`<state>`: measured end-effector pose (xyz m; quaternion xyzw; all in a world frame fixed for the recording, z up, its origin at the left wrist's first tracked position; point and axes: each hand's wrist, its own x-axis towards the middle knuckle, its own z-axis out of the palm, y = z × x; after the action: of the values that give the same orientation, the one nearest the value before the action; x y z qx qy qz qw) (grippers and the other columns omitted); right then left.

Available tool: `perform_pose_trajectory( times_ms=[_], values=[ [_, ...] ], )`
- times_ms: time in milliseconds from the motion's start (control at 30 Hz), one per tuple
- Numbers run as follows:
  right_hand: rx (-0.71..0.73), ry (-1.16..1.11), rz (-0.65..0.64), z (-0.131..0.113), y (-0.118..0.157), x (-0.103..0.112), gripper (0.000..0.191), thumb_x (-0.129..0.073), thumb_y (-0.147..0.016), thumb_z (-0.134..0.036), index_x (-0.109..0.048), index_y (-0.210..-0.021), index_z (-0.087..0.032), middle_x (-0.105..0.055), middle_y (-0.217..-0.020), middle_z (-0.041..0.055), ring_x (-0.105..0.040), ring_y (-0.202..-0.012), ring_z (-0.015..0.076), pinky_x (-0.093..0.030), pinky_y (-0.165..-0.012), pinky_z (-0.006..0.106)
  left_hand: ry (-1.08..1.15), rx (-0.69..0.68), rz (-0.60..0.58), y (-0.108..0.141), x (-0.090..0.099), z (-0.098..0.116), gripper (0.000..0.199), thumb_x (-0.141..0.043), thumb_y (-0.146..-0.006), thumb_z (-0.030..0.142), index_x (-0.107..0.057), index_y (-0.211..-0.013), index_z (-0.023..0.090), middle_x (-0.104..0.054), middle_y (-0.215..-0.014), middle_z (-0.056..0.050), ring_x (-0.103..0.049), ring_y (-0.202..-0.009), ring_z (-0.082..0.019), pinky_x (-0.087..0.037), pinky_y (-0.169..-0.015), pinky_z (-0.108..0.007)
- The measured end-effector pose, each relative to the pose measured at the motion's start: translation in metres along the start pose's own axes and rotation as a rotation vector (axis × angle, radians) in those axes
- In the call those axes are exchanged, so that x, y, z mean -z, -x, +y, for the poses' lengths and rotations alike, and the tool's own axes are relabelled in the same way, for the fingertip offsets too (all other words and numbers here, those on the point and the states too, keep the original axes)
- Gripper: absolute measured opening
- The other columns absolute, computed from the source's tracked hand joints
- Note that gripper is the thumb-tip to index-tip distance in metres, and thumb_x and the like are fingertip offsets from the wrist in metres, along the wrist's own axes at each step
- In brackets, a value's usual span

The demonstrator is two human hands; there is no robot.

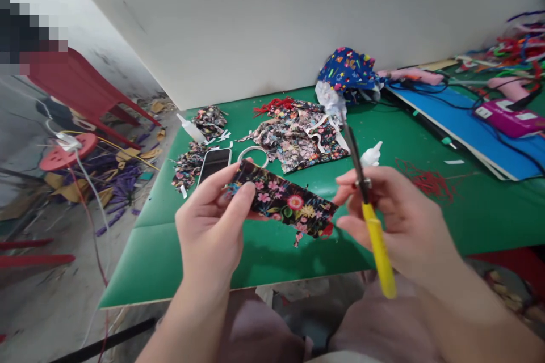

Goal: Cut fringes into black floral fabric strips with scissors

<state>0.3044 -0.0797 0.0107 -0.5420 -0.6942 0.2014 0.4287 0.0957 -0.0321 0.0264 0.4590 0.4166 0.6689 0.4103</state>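
Note:
My left hand [215, 221] pinches one end of a strip of black floral fabric [293, 202], held above the green table. In my right hand [395, 210] is a pair of scissors with a yellow handle [378, 252], its dark blades pointing up and away. My right fingertips are close to the strip's right end, where a bit of red shows; whether they touch it I cannot tell. Behind the strip lie a white ring-shaped roll [254, 150], a phone [214, 164] and a pile of the same floral fabric [285, 139].
White squeeze bottles [372, 155] [190, 128] stand on the green table [145, 261]. At the back sits a blue patterned cloth bundle [347, 76]. Red threads [430, 178], a blue board [464, 125] and pink glue guns [511, 89] are on the right. A red chair [80, 85] stands left.

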Motion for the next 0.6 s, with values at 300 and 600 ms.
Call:
perform_pose_trajectory(
  times_ms=[300,600],
  values=[
    [-0.256,-0.337,-0.125,-0.007,-0.012,-0.035,0.022,-0.063,-0.078,-0.029,-0.056,-0.097,-0.024,-0.061,-0.076,-0.0031,-0.057,-0.061,0.0093,-0.047,-0.051,0.019,0.079,0.370,-0.155,0.015,-0.006,-0.022,0.014,-0.077,-0.067,0.027,-0.071,-0.075,0.018,-0.071,-0.066,0.000,-0.064,-0.052,-0.011,-0.053,-0.044,-0.015],
    [0.193,0.268,-0.258,0.004,-0.014,-0.016,0.040,-0.060,-0.081,-0.026,-0.054,-0.120,-0.018,-0.064,-0.090,0.0034,-0.061,-0.078,0.0129,-0.049,-0.067,0.022,0.016,0.431,-0.013,0.029,0.026,-0.048,0.015,-0.072,-0.073,0.030,-0.067,-0.076,0.016,-0.068,-0.061,0.001,-0.064,-0.050,-0.014,-0.053,-0.043,-0.020]
  ],
)
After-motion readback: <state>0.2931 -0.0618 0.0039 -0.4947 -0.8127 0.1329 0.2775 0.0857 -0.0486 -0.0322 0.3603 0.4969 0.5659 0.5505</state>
